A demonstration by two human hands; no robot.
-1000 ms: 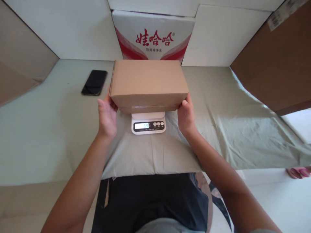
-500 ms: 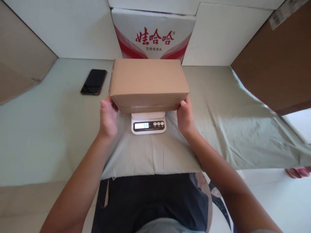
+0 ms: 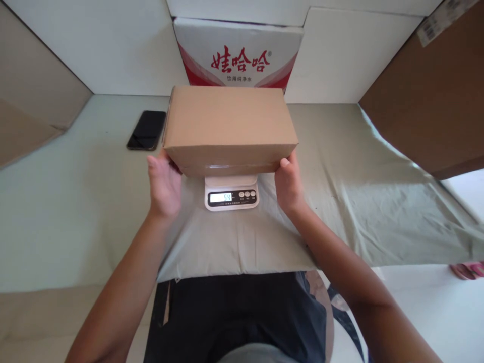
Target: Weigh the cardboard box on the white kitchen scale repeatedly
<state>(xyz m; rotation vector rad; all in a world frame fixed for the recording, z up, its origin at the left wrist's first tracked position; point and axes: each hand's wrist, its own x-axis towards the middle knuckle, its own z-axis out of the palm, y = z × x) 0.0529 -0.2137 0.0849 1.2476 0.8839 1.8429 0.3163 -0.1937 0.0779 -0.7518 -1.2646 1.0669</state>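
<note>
A closed brown cardboard box [image 3: 230, 116] is held between my two hands above a white digital kitchen scale [image 3: 232, 205]. My left hand [image 3: 165, 186] grips the box's lower left corner, fingers hidden beneath or behind it. At the lower right corner my right hand [image 3: 289, 182] holds it, thumb against the front edge. Clear tape shines on the box's front face. The scale's lit display appears to read 54. Most of the weighing plate is hidden by the box, so I cannot tell whether they touch.
A black smartphone [image 3: 146, 130] lies on the pale green cloth [image 3: 75, 212] left of the box. Behind stands a white and red carton [image 3: 242, 40] with Chinese lettering. Large brown cardboard stands at the left [image 3: 30, 85] and right [image 3: 427, 106]. The cloth's front edge is near my lap.
The box looks slightly larger and higher in view, covering more of the carton behind. My left hand has shifted a little to the left with it. The display reading looks the same.
</note>
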